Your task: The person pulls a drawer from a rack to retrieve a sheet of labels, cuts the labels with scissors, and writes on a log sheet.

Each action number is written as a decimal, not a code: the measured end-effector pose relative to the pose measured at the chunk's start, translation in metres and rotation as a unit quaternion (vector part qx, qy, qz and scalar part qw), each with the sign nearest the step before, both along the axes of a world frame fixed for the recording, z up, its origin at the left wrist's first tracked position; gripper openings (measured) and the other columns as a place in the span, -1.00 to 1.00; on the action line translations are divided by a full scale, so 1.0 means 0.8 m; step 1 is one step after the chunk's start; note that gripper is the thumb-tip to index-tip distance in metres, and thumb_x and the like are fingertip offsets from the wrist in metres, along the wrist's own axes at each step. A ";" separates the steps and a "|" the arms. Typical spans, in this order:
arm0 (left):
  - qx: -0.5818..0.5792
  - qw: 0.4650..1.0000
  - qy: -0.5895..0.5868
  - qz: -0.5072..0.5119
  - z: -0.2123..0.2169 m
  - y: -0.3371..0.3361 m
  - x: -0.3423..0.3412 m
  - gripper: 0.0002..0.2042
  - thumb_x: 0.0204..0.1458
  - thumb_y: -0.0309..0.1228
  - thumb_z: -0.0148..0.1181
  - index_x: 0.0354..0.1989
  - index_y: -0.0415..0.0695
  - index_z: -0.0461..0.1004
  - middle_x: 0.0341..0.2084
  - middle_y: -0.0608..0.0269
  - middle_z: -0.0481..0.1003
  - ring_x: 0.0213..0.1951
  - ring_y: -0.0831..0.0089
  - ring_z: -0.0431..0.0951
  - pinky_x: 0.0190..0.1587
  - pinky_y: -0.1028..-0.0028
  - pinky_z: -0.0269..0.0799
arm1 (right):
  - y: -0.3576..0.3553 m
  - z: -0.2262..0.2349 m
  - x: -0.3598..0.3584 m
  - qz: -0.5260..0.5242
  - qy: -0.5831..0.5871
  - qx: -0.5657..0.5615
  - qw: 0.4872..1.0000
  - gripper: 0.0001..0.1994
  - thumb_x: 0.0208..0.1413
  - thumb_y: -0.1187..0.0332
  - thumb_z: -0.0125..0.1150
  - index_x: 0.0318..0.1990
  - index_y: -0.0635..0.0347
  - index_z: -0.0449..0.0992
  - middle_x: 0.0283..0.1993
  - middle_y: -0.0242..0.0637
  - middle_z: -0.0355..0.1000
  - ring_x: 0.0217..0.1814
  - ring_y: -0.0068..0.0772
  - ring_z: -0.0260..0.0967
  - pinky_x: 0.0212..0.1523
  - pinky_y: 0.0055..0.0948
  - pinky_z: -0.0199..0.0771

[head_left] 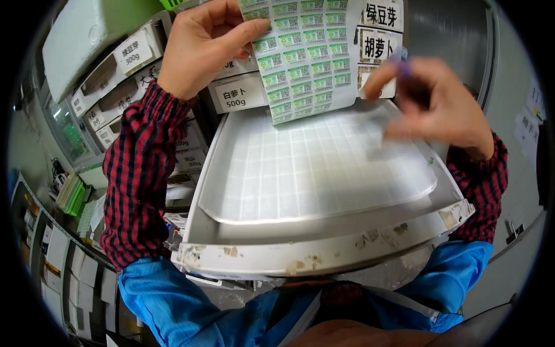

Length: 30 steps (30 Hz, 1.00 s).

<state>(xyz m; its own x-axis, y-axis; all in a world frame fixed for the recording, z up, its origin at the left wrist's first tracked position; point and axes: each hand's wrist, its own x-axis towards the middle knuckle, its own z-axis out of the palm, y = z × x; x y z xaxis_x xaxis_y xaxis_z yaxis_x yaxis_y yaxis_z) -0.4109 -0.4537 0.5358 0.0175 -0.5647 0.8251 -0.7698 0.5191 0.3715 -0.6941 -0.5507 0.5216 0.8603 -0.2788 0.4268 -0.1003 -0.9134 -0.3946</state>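
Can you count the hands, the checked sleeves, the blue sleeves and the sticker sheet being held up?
Left hand and right hand: 2
Checked sleeves: 2
Blue sleeves: 2
Held sticker sheet: 1
Total: 7

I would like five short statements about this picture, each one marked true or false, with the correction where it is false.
1. The left hand holds a sheet of labels. True.
2. The right hand looks sharper than the left hand. False: the right hand is blurred.
3. The sheet of labels is held above an open drawer. True.
4. The printing on the labels is mostly red. False: it is green and black.
5. Both forearms are in plain white sleeves. False: the sleeves are checked in red and dark.
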 end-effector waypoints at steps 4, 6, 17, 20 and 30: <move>0.001 0.999 -0.032 -0.012 0.004 0.006 0.015 -0.84 0.06 -0.40 0.25 -0.28 -0.24 0.53 -0.47 0.37 0.51 -0.47 0.69 0.44 -0.42 0.67 0.37 | -0.008 -0.034 0.032 0.208 0.088 -0.135 0.965 -0.20 -0.46 0.21 0.62 0.06 0.27 0.41 -0.16 -0.22 0.43 -0.52 -0.47 0.32 -0.55 -0.55 0.34; 0.000 0.999 -0.034 -0.016 0.005 0.004 0.014 -0.83 0.07 -0.40 0.25 -0.26 -0.24 0.54 -0.46 0.37 0.51 -0.47 0.69 0.44 -0.41 0.67 0.38 | -0.005 -0.036 0.039 0.237 0.096 -0.165 0.952 -0.14 -0.47 0.21 0.62 0.11 0.27 0.37 -0.10 -0.15 0.43 -0.49 -0.37 0.37 -0.54 -0.50 0.39; 0.046 0.994 0.060 -0.083 0.004 0.004 0.000 -0.84 0.06 -0.47 0.23 -0.24 -0.31 0.50 -0.44 0.31 0.55 -0.48 0.70 0.47 -0.42 0.70 0.40 | 0.025 -0.003 0.040 0.188 0.275 -0.041 0.942 -0.38 -0.29 0.32 0.47 0.03 0.31 0.46 -0.32 -0.21 0.53 -0.60 -0.51 0.40 -0.59 -0.60 0.39; 0.050 0.994 0.061 -0.074 0.003 0.012 -0.006 -0.83 0.06 -0.46 0.23 -0.24 -0.30 0.50 -0.44 0.31 0.55 -0.49 0.70 0.46 -0.42 0.71 0.39 | 0.021 -0.005 0.044 0.194 0.258 -0.044 0.946 -0.40 -0.29 0.35 0.46 0.02 0.31 0.48 -0.37 -0.21 0.53 -0.57 -0.47 0.43 -0.56 -0.60 0.41; 0.056 0.993 0.060 -0.088 0.002 0.013 -0.003 -0.84 0.05 -0.46 0.23 -0.26 -0.29 0.49 -0.46 0.31 0.53 -0.49 0.67 0.45 -0.43 0.68 0.38 | 0.035 -0.005 0.046 0.188 0.259 -0.146 0.936 -0.40 -0.23 0.28 0.36 0.05 0.36 0.41 -0.09 0.00 0.46 -0.25 -0.16 0.52 -0.31 -0.38 0.51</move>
<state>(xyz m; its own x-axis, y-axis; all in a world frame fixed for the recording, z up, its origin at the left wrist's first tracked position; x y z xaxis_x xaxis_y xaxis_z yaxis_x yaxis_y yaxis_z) -0.4135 -0.4437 0.5374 0.0058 -0.6559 0.7548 -0.6175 0.5914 0.5186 -0.6577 -0.5229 0.5179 0.9870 0.1479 -0.0632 0.1404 -0.9840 -0.1096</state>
